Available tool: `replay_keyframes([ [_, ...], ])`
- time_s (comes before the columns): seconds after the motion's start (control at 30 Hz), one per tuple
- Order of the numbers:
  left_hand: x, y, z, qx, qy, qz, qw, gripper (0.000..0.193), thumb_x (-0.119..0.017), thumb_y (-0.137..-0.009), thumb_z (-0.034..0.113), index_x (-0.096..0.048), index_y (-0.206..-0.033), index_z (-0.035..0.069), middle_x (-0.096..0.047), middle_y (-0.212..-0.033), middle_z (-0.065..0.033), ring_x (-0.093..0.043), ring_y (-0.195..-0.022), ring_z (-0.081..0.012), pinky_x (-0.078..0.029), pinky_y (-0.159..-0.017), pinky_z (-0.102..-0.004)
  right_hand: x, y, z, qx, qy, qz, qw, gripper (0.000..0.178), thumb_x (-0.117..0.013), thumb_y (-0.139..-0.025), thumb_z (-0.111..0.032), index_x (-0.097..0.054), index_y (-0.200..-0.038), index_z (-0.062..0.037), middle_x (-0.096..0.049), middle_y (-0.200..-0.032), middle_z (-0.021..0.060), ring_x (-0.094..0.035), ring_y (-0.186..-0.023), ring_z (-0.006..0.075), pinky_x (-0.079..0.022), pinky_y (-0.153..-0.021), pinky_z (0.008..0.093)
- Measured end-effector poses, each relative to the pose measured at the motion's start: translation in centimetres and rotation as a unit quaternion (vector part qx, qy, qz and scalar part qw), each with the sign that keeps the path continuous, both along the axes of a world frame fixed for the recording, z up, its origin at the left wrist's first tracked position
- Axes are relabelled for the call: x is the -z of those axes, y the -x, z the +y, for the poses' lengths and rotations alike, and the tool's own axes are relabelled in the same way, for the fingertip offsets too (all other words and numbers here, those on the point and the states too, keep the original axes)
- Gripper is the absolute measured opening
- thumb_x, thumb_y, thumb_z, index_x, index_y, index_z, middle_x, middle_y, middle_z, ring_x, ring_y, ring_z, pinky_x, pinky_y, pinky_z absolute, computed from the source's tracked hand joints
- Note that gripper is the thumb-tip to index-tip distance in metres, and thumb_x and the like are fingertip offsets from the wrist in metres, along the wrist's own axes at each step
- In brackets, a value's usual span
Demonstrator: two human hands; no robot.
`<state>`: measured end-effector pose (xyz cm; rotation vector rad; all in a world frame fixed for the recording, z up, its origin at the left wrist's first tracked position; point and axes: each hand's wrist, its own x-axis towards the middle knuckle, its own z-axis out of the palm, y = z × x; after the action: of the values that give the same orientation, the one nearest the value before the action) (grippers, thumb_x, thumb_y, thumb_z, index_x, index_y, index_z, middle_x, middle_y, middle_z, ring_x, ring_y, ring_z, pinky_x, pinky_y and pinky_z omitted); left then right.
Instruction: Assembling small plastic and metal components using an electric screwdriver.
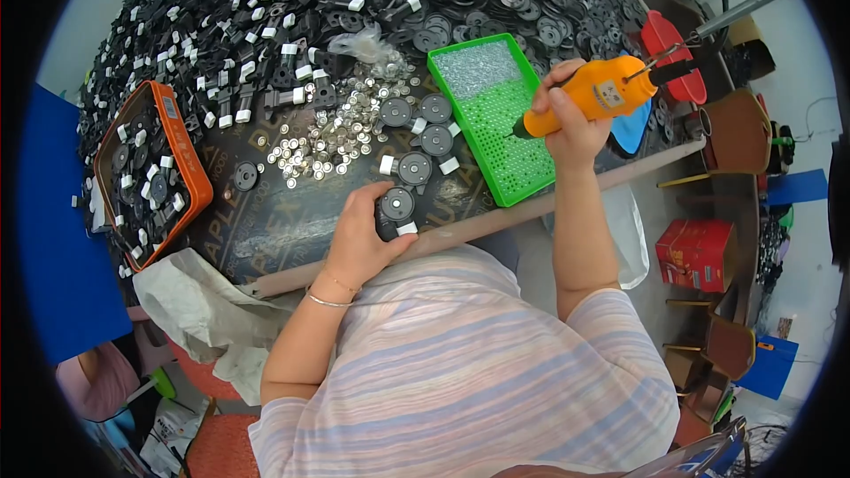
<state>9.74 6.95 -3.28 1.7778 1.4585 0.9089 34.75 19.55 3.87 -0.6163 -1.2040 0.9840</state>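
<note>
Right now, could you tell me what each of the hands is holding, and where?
Right hand: orange screwdriver, around its body. Left hand: black disc part, at its edge.

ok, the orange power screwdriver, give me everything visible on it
The orange screwdriver has a stubby plastic-looking body with a pale label on its side and a dark nose that narrows to a thin bit. The right hand grips it around the middle, tilted, with the bit pointing down-left over the green tray; whether it touches the tray is unclear. From its rear end a thin hook and a dark cable lead up toward a grey bar.
</note>
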Motion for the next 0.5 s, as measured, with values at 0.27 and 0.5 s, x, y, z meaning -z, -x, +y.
replay_keyframes([
  [0.27, 0.14, 0.01, 0.03, 0.008, -0.036, 0.006, 0.999, 0.07, -0.084, -0.058, 0.013, -0.048, -0.116, 0.0, -0.057, -0.112, -0.0175, -0.052, -0.106, -0.0346, -0.044, -0.091, -0.039, 0.54, -0.46, 0.08, 0.008, 0.005, -0.014, 1.0, 0.021, -0.063, -0.076, 0.001, -0.052, -0.094, 0.0021, -0.053, -0.086, 0.0111, -0.057, -0.063, 0.0176, -0.047, -0.059, 0.0275],
  [0.5, 0.14, 0.08, -0.01, 0.009, -0.03, 0.008, 0.999, 0.07, -0.084, -0.058, 0.013, -0.047, -0.117, 0.0, -0.057, -0.113, -0.0171, -0.052, -0.106, -0.0346, -0.045, -0.09, -0.0391, 0.6, -0.32, 0.07, -0.004, 0.003, 0.0, 1.0, 0.02, -0.063, -0.076, 0.0, -0.052, -0.092, 0.0016, -0.053, -0.083, 0.0107, -0.057, -0.063, 0.0171, -0.046, -0.057, 0.0272],
])
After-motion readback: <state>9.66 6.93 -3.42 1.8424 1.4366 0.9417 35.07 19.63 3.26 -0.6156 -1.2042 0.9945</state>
